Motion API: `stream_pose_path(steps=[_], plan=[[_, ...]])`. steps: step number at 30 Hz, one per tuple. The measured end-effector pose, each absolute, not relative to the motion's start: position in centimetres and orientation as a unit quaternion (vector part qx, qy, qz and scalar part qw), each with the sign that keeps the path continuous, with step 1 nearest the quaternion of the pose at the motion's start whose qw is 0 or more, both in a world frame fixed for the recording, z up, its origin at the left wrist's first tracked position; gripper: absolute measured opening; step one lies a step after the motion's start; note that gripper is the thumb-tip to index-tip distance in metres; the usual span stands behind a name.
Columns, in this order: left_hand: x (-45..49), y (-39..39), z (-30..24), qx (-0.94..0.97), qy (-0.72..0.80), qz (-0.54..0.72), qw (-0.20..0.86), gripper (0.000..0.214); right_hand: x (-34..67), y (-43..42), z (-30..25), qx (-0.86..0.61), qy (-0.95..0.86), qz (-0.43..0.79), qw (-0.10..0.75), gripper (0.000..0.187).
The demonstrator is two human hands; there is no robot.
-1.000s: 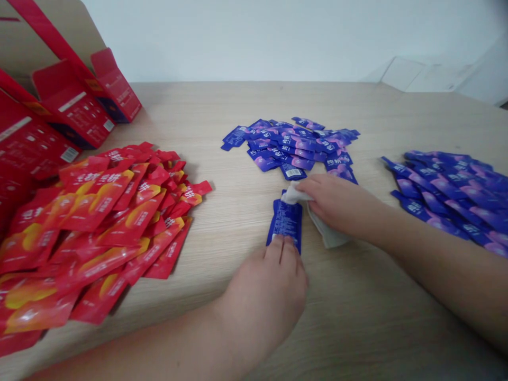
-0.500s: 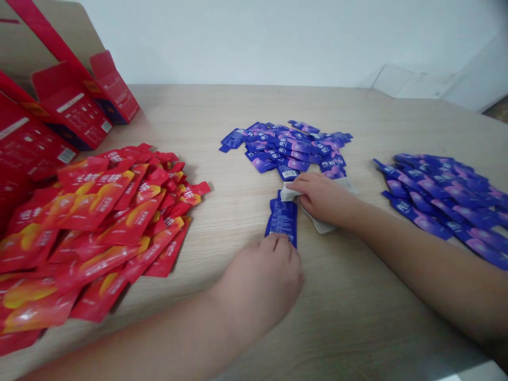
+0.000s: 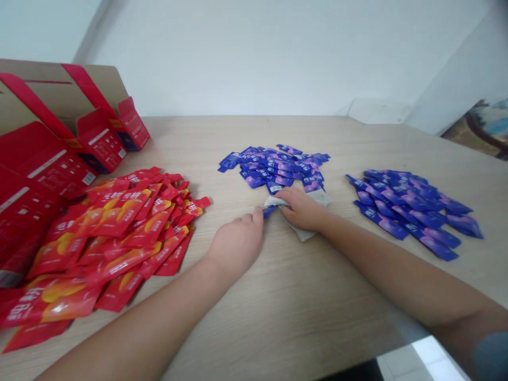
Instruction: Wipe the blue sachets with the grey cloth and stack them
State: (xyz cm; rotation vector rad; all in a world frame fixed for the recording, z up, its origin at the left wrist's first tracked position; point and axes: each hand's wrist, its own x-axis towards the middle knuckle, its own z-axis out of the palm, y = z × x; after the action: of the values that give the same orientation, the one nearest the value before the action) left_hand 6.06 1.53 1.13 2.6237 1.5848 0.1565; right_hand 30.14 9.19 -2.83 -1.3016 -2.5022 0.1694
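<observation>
My left hand (image 3: 241,241) is closed on one end of a blue sachet (image 3: 270,211), just in front of the middle pile of purple-blue sachets (image 3: 278,164). Only a narrow strip of that sachet shows between my hands. My right hand (image 3: 300,209) grips a whitish cloth (image 3: 305,233), and a fold of it is pressed around the sachet's other end. The rest of the cloth spreads out under my right hand onto the table. How much of the sachet the cloth covers is hidden.
A heap of red sachets (image 3: 123,227) lies at the left, with red cartons (image 3: 99,140) behind it. At the right is another group of purple-blue sachets (image 3: 413,206). A white wall (image 3: 270,58) borders the wooden table (image 3: 222,328) at the back.
The sachet lay with its printed back showing; now it is seen as a thin strip, its end wrapped in the cloth. My left hand has moved up and left. The whole view has shifted.
</observation>
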Motion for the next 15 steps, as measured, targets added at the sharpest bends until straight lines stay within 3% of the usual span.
stream_pose_path(steps=[3,7,9,13,15], plan=[[4.6,2.2,1.8,0.837,0.539,0.08,0.044,0.021,30.4,8.9,-2.4,-0.425,-0.89,0.077,0.148,0.043],[3.2,2.7,2.9,0.812,0.56,0.152,0.07,0.022,31.1,7.4,-0.2,-0.416,-0.893,0.094,0.144,0.043],[3.5,2.3,3.2,0.807,0.55,0.195,0.093,0.027,31.1,5.6,0.9,-0.445,-0.872,0.11,0.174,0.053],[5.8,0.1,2.4,0.823,0.486,0.266,0.124,0.037,28.7,0.2,1.0,-0.423,-0.815,0.307,0.248,0.086],[7.0,-1.2,1.3,0.867,0.371,0.286,0.168,0.051,27.2,-2.2,-0.1,-0.426,-0.782,0.348,0.294,0.087]])
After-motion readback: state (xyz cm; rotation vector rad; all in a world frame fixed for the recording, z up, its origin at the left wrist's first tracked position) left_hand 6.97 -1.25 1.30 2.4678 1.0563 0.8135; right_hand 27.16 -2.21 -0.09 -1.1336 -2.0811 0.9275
